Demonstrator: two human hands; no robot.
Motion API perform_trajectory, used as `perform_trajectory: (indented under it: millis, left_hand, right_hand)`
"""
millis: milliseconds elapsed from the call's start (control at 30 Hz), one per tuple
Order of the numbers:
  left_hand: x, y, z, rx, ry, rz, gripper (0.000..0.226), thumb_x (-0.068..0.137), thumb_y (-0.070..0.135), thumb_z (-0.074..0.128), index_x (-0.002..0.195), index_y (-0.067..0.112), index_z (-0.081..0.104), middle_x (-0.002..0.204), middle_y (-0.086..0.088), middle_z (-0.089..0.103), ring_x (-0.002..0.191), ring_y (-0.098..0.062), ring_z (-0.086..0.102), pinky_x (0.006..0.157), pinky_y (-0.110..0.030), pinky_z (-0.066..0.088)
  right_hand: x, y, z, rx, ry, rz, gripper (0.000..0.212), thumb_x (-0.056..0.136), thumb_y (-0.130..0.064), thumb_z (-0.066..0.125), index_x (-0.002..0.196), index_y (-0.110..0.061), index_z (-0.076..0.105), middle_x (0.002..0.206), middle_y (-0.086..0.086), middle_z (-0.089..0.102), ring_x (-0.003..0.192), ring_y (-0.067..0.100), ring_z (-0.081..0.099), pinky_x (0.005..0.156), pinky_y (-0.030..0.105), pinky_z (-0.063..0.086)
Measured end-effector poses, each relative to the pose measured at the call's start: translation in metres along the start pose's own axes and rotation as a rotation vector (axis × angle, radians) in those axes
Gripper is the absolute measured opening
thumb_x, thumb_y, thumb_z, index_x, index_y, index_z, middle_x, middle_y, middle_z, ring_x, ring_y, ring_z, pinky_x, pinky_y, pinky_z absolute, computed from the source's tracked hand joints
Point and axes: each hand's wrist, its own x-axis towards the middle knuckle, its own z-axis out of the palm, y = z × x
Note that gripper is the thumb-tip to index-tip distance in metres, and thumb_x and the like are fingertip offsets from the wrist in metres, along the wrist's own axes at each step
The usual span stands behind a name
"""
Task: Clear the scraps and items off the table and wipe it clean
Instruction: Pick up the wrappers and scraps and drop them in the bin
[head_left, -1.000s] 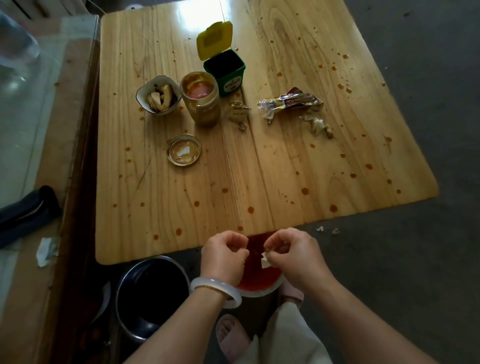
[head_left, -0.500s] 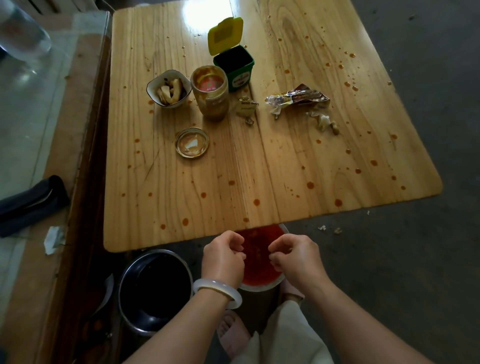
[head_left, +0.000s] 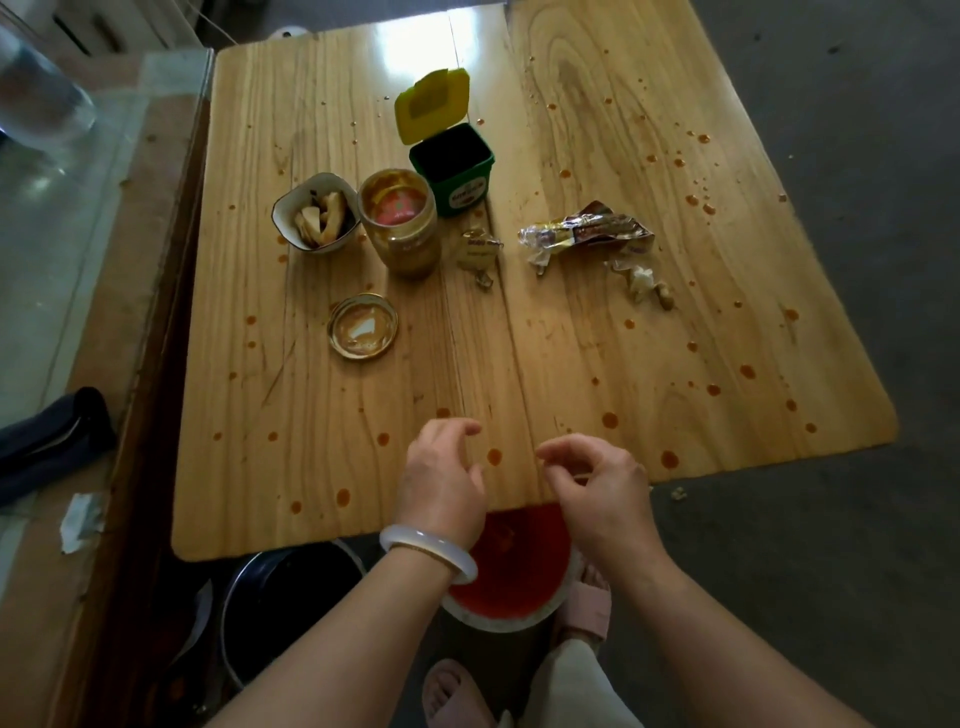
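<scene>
Apparently clearing is in hand: the left hand (head_left: 441, 483) and right hand (head_left: 597, 486) hover apart, loosely curled and empty, over the near edge of the sauce-spotted pale wooden table (head_left: 597, 353). Next probably calls for reaching far right to the crumpled foil wrapper (head_left: 587, 233).

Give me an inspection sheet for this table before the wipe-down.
Surface: wooden table, spattered with orange-red drips, not yet wiped.
Job's things: open jar; round lid lying apart from it; small bowl of scraps; green tub, yellow lid flipped up; crumpled wrapper; small wrapper; loose scraps.
Clutter: crumbs on the floor.
Hands: left hand and right hand over the near edge, fingers loosely curled, nothing seen in either.
Cables: nothing seen.
Surroundings: red-filled bowl and dark pot below the near edge; glass-topped counter at left, carrying dark pouch and paper scrap.
</scene>
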Motion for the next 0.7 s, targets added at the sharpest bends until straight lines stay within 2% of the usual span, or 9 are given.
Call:
perform_trajectory:
  millis: [100,233,367,500,600,700]
  left_hand:
    - [0.034,0.016,0.0,0.074,0.015,0.013,0.041,0.085,0.014,0.065,0.122,0.027,0.054,0.126,0.011,0.043,0.119,-0.009,0.042,0.094,-0.018,0.033]
    - [0.08,0.041,0.005,0.221,0.051,0.046,0.055,0.085,0.013,0.063,0.134,0.029,0.045,0.144,0.009,0.028,0.132,-0.013,0.03,0.105,-0.027,0.032]
    - [0.129,0.057,0.013,0.39,0.062,0.122,0.073,0.083,0.003,0.06,0.144,0.03,0.029,0.155,0.005,0.008,0.143,-0.019,0.012,0.113,-0.037,0.025]
    - [0.172,0.063,0.021,0.508,0.044,0.123,0.075,0.089,0.007,0.054,0.148,0.032,0.016,0.157,0.005,-0.005,0.144,-0.022,0.002,0.115,-0.038,0.016]
    - [0.192,0.063,0.025,0.564,0.029,0.093,0.07,0.094,0.011,0.045,0.148,0.036,0.008,0.157,0.005,-0.014,0.145,-0.024,-0.006,0.115,-0.041,0.014]
    - [0.204,0.064,0.026,0.589,-0.026,0.074,0.07,0.095,0.007,0.037,0.148,0.037,0.004,0.156,0.003,-0.017,0.144,-0.026,-0.011,0.117,-0.044,0.013]
  right_hand:
    - [0.033,-0.005,-0.018,-0.037,0.045,-0.054,0.018,0.093,-0.01,0.064,0.102,-0.024,0.07,0.1,-0.013,0.063,0.09,-0.002,0.06,0.075,0.014,0.052]
    - [0.079,-0.011,-0.04,-0.105,0.084,-0.095,0.019,0.093,-0.01,0.064,0.105,-0.024,0.068,0.104,-0.01,0.06,0.092,0.002,0.058,0.078,0.02,0.056]
    - [0.122,-0.02,-0.047,-0.217,0.018,-0.156,0.026,0.094,-0.011,0.06,0.117,-0.023,0.067,0.111,-0.01,0.057,0.099,0.004,0.057,0.086,0.026,0.056]
    - [0.163,-0.034,-0.042,-0.376,-0.107,-0.269,0.042,0.094,-0.012,0.057,0.133,-0.025,0.059,0.131,-0.007,0.053,0.121,0.011,0.047,0.103,0.029,0.046]
    - [0.185,-0.043,-0.034,-0.497,-0.173,-0.322,0.051,0.095,-0.012,0.051,0.145,-0.024,0.047,0.147,-0.004,0.042,0.133,0.015,0.035,0.107,0.03,0.038]
    - [0.2,-0.048,-0.026,-0.565,-0.177,-0.368,0.055,0.096,-0.01,0.047,0.15,-0.021,0.038,0.155,0.003,0.033,0.139,0.02,0.029,0.111,0.031,0.034]
